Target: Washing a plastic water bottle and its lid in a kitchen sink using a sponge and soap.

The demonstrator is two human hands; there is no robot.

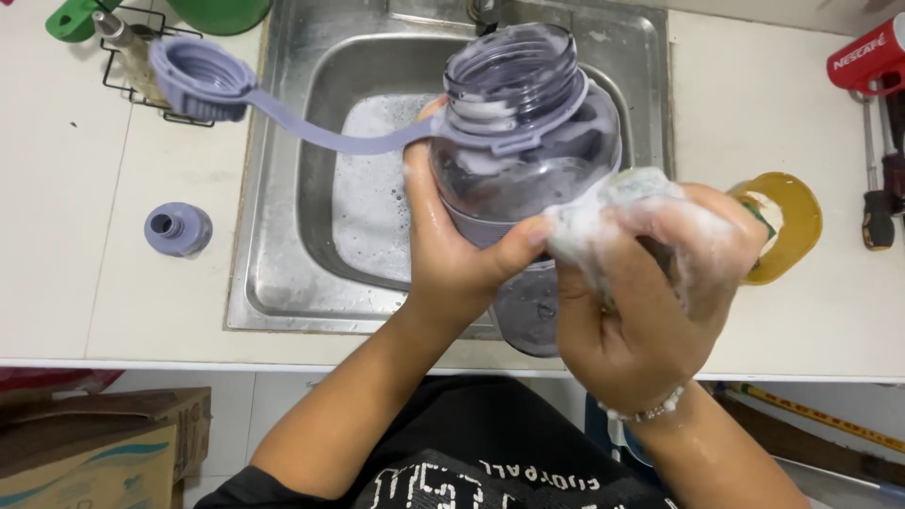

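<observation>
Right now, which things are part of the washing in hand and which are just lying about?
In use: left hand gripping purple bottle; right hand rubbing soapy sponge on it; tethered lid; sink.
Lying about: small purple cap, yellow dish, wire rack, screwdriver.

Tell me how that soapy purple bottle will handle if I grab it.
Probably slippery: suds coat the bottle and both the left hand and right hand. Likely light, since it looks empty with its mouth open. The cap hangs out on a bendy strap, so it may swing.
</observation>
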